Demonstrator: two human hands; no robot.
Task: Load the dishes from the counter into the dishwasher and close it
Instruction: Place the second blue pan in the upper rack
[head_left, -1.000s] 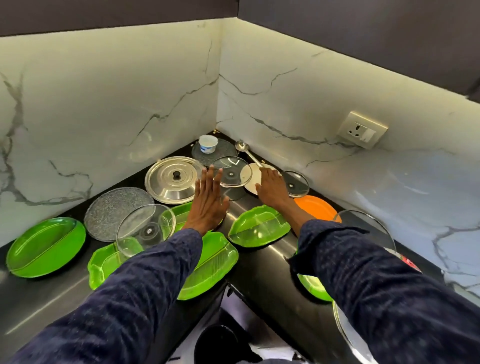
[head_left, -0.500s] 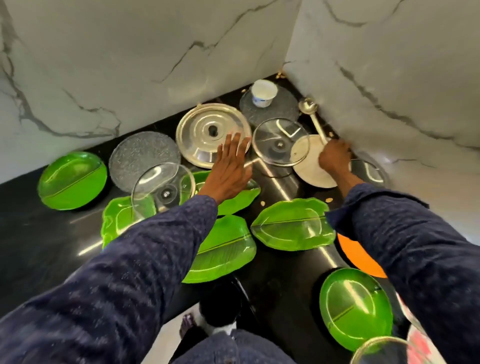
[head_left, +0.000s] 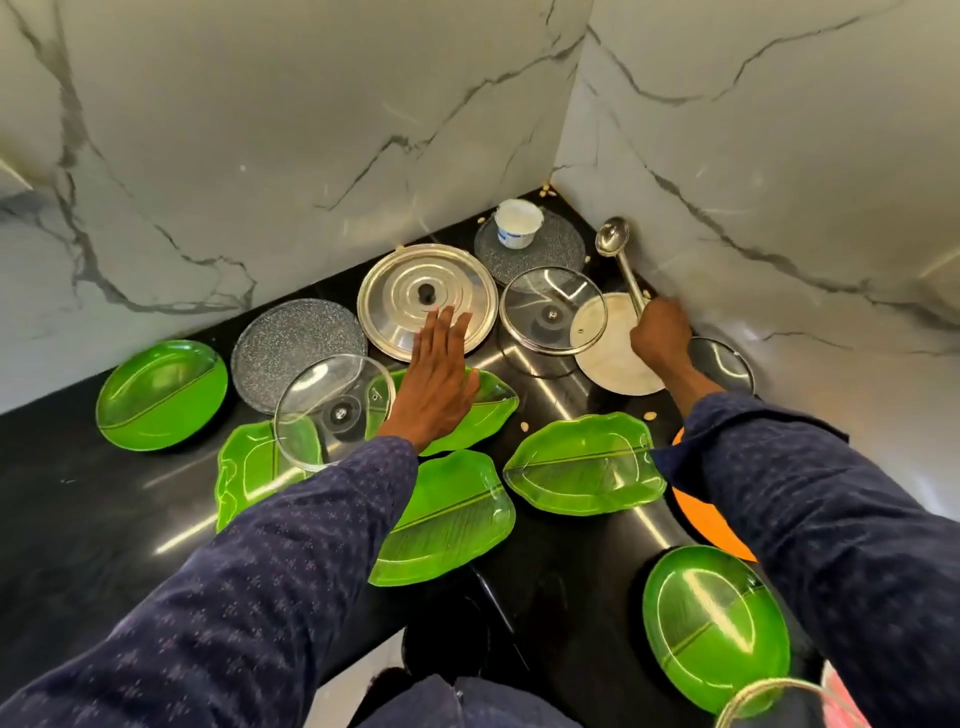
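Reaching into the counter's corner, the right hand (head_left: 658, 332) closes on the lower handle of the steel ladle (head_left: 621, 262), whose bowl lies up against the marble wall; the fingers are curled under the hand, so exactly how they pinch the handle cannot be told. The left hand (head_left: 439, 384) is flat with fingers straight and together, its tips over the near edge of the steel lid (head_left: 427, 301) and its palm above a leaf-shaped green plate (head_left: 493, 410); whether it presses down or hovers is unclear. The ladle's handle crosses a pale round plate (head_left: 613, 358), on which the rim of a glass lid (head_left: 551, 312) also leans. Lifting the ladle carelessly could drag that plate, and the leaning glass lid would likely slide or clatter onto the black counter (head_left: 78, 499). Another glass lid (head_left: 332, 410) is propped across two green plates and looks just as ready to slip if a sleeve brushes it. A small white cup (head_left: 517, 224) stands on a speckled grey plate (head_left: 530, 249) in the corner; its inside looks white, and contents cannot be told. The oval green plates (head_left: 161, 395) and the leaf plates hold nothing visible, though a few small crumbs dot the counter between them. The dishwasher is not in view.
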